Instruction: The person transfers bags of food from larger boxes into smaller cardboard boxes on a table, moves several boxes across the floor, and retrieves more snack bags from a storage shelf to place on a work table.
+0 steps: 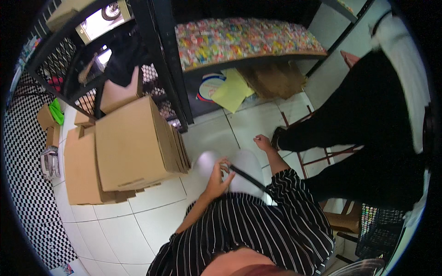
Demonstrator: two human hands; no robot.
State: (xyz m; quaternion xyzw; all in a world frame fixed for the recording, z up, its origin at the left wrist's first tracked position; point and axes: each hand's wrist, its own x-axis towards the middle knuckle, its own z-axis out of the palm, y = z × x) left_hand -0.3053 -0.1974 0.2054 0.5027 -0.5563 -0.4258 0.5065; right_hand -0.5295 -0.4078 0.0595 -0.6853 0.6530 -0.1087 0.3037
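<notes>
My left hand [220, 177] is raised over my light-coloured lap, thumb and fingers curled at the end of a black strap [250, 178]. The strap runs down to the right towards my striped sleeve; whether the fingers pinch it cannot be told. Farther right, my right hand [263, 142] reaches forward above the tiled floor, its fingers bent around something small and pale that is too small to name. Dark fabric and a dark shoe-like thing [277, 137] lie just beside that wrist.
Large cardboard boxes [127, 145] and flattened cardboard stand at the left. Ahead is a low shelf [248, 41] with a colourful patterned top, yellow paper [232, 90] and brown cardboard [276, 79] beneath. Black cloth [362, 103] hangs at the right over a reddish metal rack [326, 157].
</notes>
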